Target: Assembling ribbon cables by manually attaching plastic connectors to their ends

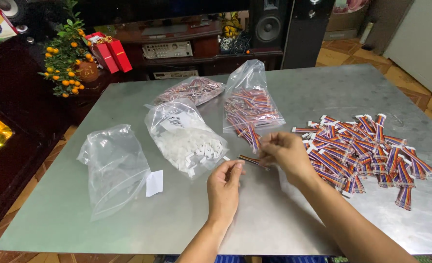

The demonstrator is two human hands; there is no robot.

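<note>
Grey sheet metal covers the table (284, 224), set before a dark cabinet with speakers and a small potted orange tree (65, 58). At the far left lies an empty clear bag (114, 165) with a white slip (154, 183) beside it, flattened as though kept ready. Next, a bag of white connectors (189, 141) gapes toward the hands, within easy reach. The left hand (224, 187) has thumb and forefinger pinched narrow, seemingly on a small white piece. The right hand (286, 153) grips a striped ribbon cable (252, 160) between closed fingertips, holding it across to the left hand. Behind stand two bags of cables (250, 107); at the right, a loose heap of cables (367, 151) is spread out.
</note>
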